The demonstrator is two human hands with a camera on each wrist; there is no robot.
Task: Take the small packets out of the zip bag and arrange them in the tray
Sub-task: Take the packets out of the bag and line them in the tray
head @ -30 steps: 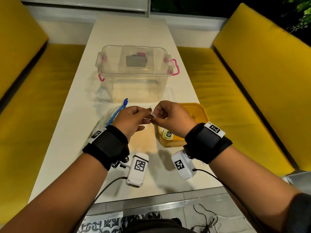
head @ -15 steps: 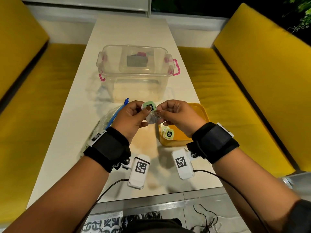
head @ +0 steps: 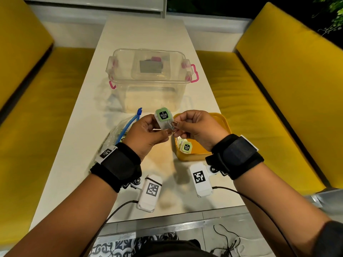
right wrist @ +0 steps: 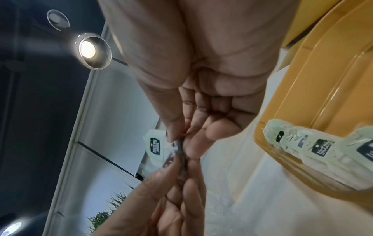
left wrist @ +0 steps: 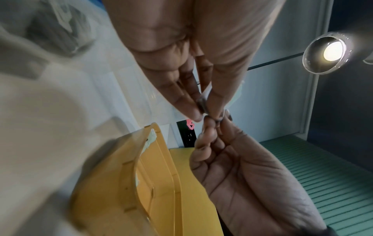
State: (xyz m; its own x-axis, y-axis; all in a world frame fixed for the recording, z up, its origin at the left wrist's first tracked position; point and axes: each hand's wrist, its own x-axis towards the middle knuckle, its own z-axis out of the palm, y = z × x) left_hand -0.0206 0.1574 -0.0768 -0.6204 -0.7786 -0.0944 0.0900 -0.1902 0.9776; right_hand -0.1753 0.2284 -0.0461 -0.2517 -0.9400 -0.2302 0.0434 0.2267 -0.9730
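Note:
Both hands hold one small tea packet (head: 164, 119) with a green tag above the table, between the zip bag and the tray. My left hand (head: 148, 132) pinches its left side. My right hand (head: 193, 127) pinches its lower right edge by the string. The packet's tag (right wrist: 155, 146) shows in the right wrist view beside the pinching fingertips (right wrist: 181, 143). The clear zip bag (head: 118, 132) with a blue zipper lies on the table under my left wrist. The yellow tray (head: 222, 123) sits under my right hand with several packets (head: 185, 146) at its near left corner.
A clear lidded storage box (head: 148, 80) with pink latches stands behind the hands on the white table (head: 89, 164). Yellow benches (head: 46, 117) run along both sides. Wrist camera cables hang over the table's near edge.
The hands rose slightly and turned the packet so that its green tag faces up. One second ago the packet was mostly hidden between the fingers.

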